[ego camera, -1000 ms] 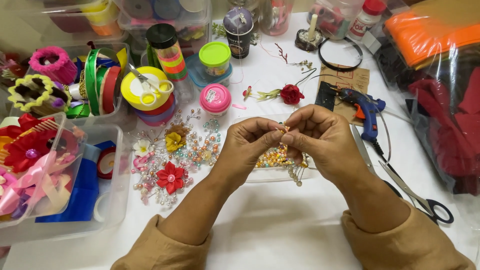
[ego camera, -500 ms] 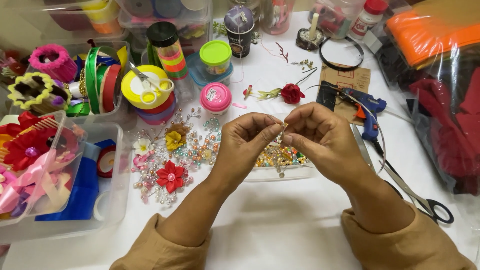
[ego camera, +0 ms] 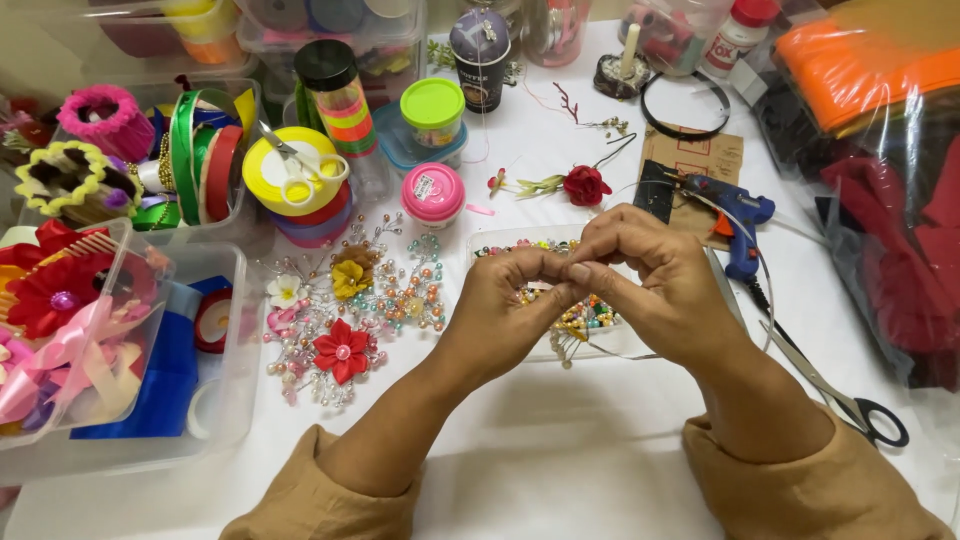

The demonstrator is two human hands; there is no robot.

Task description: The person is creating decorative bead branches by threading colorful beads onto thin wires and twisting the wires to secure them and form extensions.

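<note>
My left hand and my right hand meet fingertip to fingertip above a clear tray of coloured beads. Both pinch a small beaded wire piece whose thin wire ends hang down under the fingers. A thin wire loop curves out to the right of my right hand. Left of my left hand lies a cluster of beaded sprigs and fabric flowers, with a red flower and a yellow one.
Blue glue gun and scissors lie at right. A red rose stem, pink-lidded jar, green-lidded jar and ribbon spools stand behind. Clear bins with bows sit at left, bagged fabric at right.
Both hands stay together over the bead tray. The fingertips have shifted a little while working the small beaded wire piece.
</note>
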